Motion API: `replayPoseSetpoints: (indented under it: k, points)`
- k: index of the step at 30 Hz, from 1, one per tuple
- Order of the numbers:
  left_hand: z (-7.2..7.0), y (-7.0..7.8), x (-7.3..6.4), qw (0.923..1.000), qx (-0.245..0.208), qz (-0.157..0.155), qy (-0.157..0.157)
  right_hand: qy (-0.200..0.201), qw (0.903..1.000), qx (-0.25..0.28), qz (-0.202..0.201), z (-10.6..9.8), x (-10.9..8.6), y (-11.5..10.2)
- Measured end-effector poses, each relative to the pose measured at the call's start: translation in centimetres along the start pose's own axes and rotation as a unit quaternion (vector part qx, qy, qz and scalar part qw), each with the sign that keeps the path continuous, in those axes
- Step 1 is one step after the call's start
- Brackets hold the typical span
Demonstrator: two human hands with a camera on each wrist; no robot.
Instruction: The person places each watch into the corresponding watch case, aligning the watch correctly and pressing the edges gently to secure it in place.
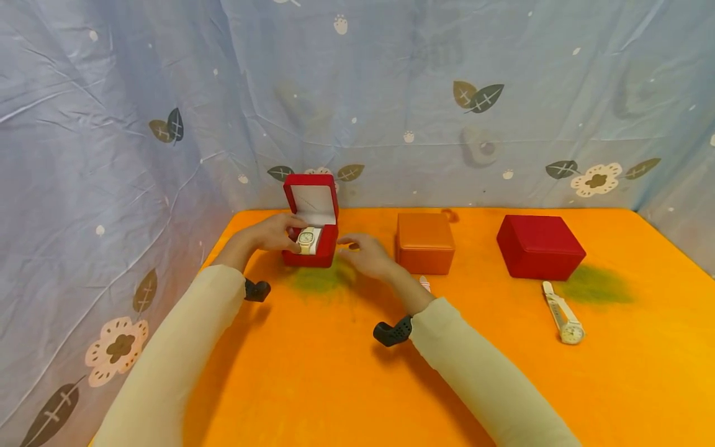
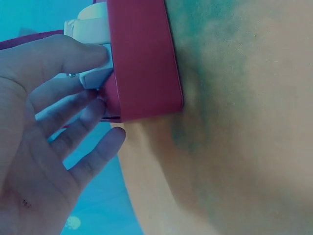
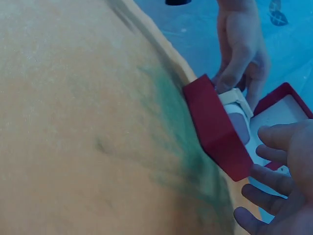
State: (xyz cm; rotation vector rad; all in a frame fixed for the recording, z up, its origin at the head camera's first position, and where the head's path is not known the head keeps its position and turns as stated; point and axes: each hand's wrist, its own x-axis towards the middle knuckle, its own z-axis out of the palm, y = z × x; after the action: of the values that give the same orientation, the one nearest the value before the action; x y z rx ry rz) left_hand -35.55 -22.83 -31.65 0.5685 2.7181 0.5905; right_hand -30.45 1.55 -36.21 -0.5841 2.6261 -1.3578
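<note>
A red watch box [image 1: 308, 259] stands with its lid raised at the far left of the table. In it, a cream-strapped watch [image 1: 306, 238] with a squarish face is wrapped round a pale cushion [image 2: 98, 73]. My left hand [image 1: 275, 232] reaches in from the left and pinches the watch on its cushion between thumb and fingers; the other fingers spread beside the box wall. Just right of the box, my right hand [image 1: 365, 256] hovers with fingers relaxed and apart, holding nothing. In the right wrist view its fingers [image 3: 276, 178] overlap the box's edge.
An orange box [image 1: 426, 243] and another red box [image 1: 540, 247], both closed, stand to the right. A white-strapped watch [image 1: 563, 315] lies before the red one. Part of a pale strap [image 1: 425, 284] shows by the orange box. A patterned curtain [image 1: 391, 112] hangs behind.
</note>
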Motion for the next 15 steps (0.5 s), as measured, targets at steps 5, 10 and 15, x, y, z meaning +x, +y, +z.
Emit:
replayPoseSetpoints:
  k: [5, 10, 15]
  points:
    - [-0.1, 0.4, 0.0, 0.9997, 0.02, 0.008, -0.008, -0.031, 0.9973, -0.066, -0.007, 0.9, 0.5, 0.0]
    - [-0.1, 0.6, -0.1, 0.9992, 0.03, 0.006, -0.026, -0.06, 0.9877, -0.144, -0.006, 1.6, 0.8, -0.4]
    - [0.1, 0.5, -0.3, 0.9988, 0.039, -0.001, -0.029, -0.072, 0.9813, -0.178, -0.003, 1.8, 0.8, -1.2]
